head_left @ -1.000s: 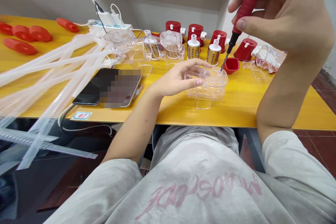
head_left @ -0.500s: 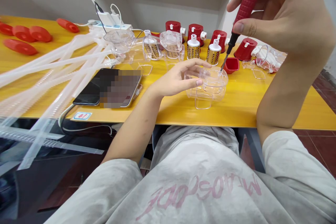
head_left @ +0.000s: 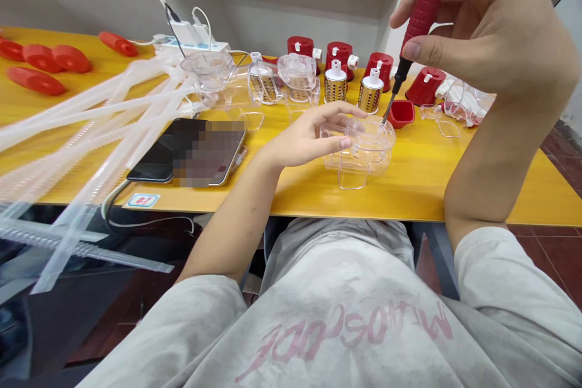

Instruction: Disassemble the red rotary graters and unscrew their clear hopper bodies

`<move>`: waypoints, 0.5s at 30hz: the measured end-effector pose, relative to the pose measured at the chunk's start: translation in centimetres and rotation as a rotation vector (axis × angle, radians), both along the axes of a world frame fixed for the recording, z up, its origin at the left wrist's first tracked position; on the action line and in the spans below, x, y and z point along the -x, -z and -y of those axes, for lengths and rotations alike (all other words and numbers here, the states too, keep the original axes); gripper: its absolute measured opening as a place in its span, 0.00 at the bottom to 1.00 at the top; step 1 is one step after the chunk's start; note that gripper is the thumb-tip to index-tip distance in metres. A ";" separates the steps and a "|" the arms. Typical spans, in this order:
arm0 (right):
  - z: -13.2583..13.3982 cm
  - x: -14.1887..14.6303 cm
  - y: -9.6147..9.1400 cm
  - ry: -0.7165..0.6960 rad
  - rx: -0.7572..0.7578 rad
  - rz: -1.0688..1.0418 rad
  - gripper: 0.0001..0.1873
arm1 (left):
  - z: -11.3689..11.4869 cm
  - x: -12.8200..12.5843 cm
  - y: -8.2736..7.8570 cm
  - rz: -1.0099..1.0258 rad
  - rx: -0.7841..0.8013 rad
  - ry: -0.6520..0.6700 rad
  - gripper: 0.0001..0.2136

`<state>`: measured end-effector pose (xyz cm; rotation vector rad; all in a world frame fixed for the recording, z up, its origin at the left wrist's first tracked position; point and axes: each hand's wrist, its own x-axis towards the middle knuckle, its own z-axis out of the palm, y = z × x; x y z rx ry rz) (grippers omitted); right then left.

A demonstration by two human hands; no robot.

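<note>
My right hand (head_left: 473, 30) is closed around the red grip of a screwdriver (head_left: 419, 23), its index finger stretched out past the black end cap. The shaft slants down, and its tip meets the top of a clear plastic housing (head_left: 373, 140) near the rim. My left hand (head_left: 321, 133) is wrapped around the left side of that housing, thumb in front and fingers behind. The housing stands on the yellow table (head_left: 418, 188) close to its front edge. Whether a screw sits under the tip is too small to tell.
Behind stand several red cups (head_left: 339, 60) with white fittings, perforated metal drums (head_left: 335, 85) and more clear housings (head_left: 297, 73). A small red tray (head_left: 401, 114) is just beyond the screwdriver. Left are a phone (head_left: 154, 151), clear plastic strips (head_left: 104, 115), red oval parts (head_left: 40, 59) and a power strip (head_left: 195, 43).
My right hand has shifted slightly to the left, tilting the screwdriver's handle a little with it. The tip stays at the housing's rim, and my left hand has not visibly moved.
</note>
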<state>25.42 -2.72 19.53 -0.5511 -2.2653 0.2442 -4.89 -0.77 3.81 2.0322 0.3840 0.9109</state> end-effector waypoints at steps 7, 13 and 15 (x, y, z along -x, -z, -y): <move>1.2 0.6 0.2 -0.032 0.123 -0.077 0.37 | -0.1 0.0 0.1 0.005 -0.003 -0.004 0.31; -0.1 0.1 -0.1 0.019 -0.006 -0.012 0.34 | -0.1 0.0 0.1 0.005 0.004 -0.003 0.32; -0.1 0.2 0.0 0.017 0.001 -0.037 0.34 | -0.1 0.0 0.1 0.001 -0.002 -0.005 0.32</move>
